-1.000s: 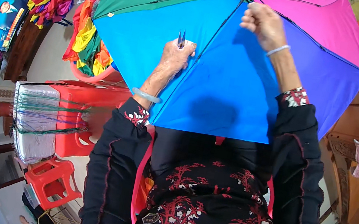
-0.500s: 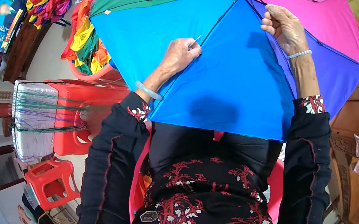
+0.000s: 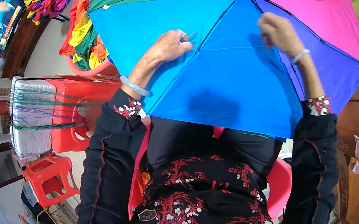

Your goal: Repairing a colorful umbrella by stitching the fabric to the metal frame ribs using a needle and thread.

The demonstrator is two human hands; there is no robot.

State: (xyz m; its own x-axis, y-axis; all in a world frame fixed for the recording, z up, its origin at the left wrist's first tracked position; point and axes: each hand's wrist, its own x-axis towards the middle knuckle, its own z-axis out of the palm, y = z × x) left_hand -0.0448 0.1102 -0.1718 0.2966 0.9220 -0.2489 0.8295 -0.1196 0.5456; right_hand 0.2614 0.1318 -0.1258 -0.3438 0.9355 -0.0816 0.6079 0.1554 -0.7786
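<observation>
An open rainbow umbrella [image 3: 235, 88] lies inside-up over my lap, its black ribs meeting at the hub at the top. Beside the rib between the light blue and darker blue panels is my left hand [image 3: 169, 47]. Its thumb and forefinger are closed together, with something thin and blurred at their tips. My right hand [image 3: 282, 33], smeared by motion, is closed above the border of the blue and purple panels. A fine pale thread [image 3: 232, 48] runs from the rib across the blue panel to the right hand's fingers.
On the left, bundles of thin green and blue strands lie across a wrapped white block [image 3: 31, 112] beside a red plastic stool [image 3: 54, 179]. Colourful folded cloth [image 3: 84, 43] fills a pink basin. Wooden furniture [image 3: 355, 126] with draped cloths stands at right.
My left hand has shifted slightly left, away from the rib. The right hand has moved a little down, and a thread now shows stretched between the rib and it.
</observation>
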